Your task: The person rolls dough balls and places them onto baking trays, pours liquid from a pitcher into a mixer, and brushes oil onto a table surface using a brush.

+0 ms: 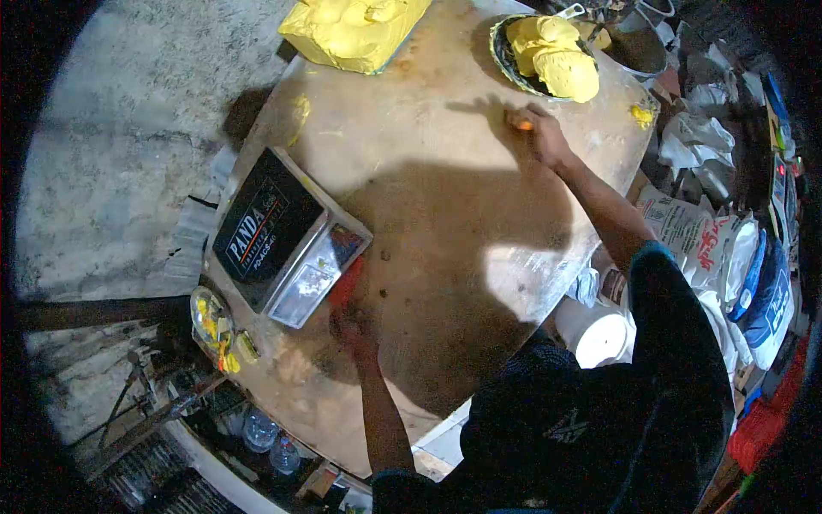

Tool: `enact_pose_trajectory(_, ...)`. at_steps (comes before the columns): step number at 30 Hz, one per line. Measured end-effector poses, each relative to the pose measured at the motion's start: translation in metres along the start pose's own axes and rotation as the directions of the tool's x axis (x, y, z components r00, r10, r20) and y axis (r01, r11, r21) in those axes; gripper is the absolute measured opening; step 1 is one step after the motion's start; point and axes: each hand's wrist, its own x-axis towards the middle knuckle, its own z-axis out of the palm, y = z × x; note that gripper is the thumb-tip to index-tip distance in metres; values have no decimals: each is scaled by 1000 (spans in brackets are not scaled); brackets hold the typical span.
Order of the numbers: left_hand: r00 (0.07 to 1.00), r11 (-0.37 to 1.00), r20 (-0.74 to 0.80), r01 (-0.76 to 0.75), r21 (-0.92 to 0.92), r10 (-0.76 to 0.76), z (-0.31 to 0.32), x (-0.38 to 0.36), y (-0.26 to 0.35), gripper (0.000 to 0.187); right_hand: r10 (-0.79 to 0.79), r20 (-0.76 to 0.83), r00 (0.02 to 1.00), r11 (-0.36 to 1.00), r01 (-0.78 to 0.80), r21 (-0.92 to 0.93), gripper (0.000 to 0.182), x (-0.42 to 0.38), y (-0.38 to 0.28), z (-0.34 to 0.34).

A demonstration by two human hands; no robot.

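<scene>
My right hand (541, 137) is closed round an orange handle (521, 124) over the table, just below a dark bowl (505, 70) heaped with a yellow, creamy mass (561, 62). Whatever extends from the handle is hard to make out. My left hand (353, 330), in shadow, has its fingers round a red thing (347, 284) beside the scale's front edge. That black-topped scale (270, 227), marked PANDA, sits tilted in view on the left part of the table. At the top lies a large yellow block (355, 32).
The brown table (428, 128) has yellow smears. At its left edge are a small dish (205, 315) with yellow bits and a small object (247, 345). A white bucket (599, 338), sacks (685, 236) and a metal pot (638, 51) stand right; plastic bottles (285, 454) are below.
</scene>
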Motion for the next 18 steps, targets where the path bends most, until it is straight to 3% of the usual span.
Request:
enact_pose_trajectory(1,999,1000,-39,-6,4,6,11,-4,-11,43,129,-175,976,976,-94,196,20,18,1,17)
enact_pose_trajectory(3,996,1000,-83,15,16,-14,27,-17,-33,40,301,45,952,811,-281,513,28,20,14,77)
enact_pose_trajectory(4,993,999,-119,-20,26,23,38,-15,-50,37,71,59,996,991,-63,-122,32,-1,24,107)
enact_pose_trajectory(5,986,998,-160,-49,37,54,49,-13,-67,33,187,227,956,962,-132,-238,27,-20,-19,124)
enact_pose_trajectory(7,969,994,-227,-85,67,98,63,-26,-95,27,394,531,750,862,-102,-496,21,-59,-108,158)
enact_pose_trajectory(8,958,991,-259,-104,83,122,63,-34,-99,23,87,669,738,979,62,-195,20,-98,-65,173)
enact_pose_trajectory(9,955,993,-279,-77,85,98,55,-36,-97,23,8,703,711,999,-41,31,20,-101,-8,170)
enact_pose_trajectory(10,946,975,-254,-167,145,200,38,-34,-90,24,-72,730,679,956,-163,245,21,-103,48,168)
enact_pose_trajectory(11,929,946,-222,-253,204,296,19,-32,-81,25,-110,640,760,966,-69,248,21,-64,41,150)
enact_pose_trajectory(12,932,951,-238,-227,208,275,0,-33,-67,25,-148,538,830,973,26,227,23,-24,32,131)
enact_pose_trajectory(13,998,1000,-57,17,-24,-18,-20,-34,-50,29,-182,428,885,976,111,186,25,17,23,113)
enact_pose_trajectory(14,948,933,183,297,-202,-262,-31,-36,-37,32,-149,361,920,970,208,-128,27,60,32,93)
enact_pose_trajectory(15,945,930,175,309,-197,-277,-35,-41,-31,32,-116,292,950,842,249,-478,31,102,42,74)
enact_pose_trajectory(16,976,964,87,213,-161,-201,-39,-49,-26,37,-81,220,972,640,220,-736,36,144,52,55)
enact_pose_trajectory(17,993,987,6,116,-114,-117,-41,-58,-23,41,-257,223,940,573,334,-748,33,153,57,72)
enact_pose_trajectory(18,992,986,9,126,-105,-126,-41,-65,-21,41,-425,219,878,477,423,-771,30,161,62,89)
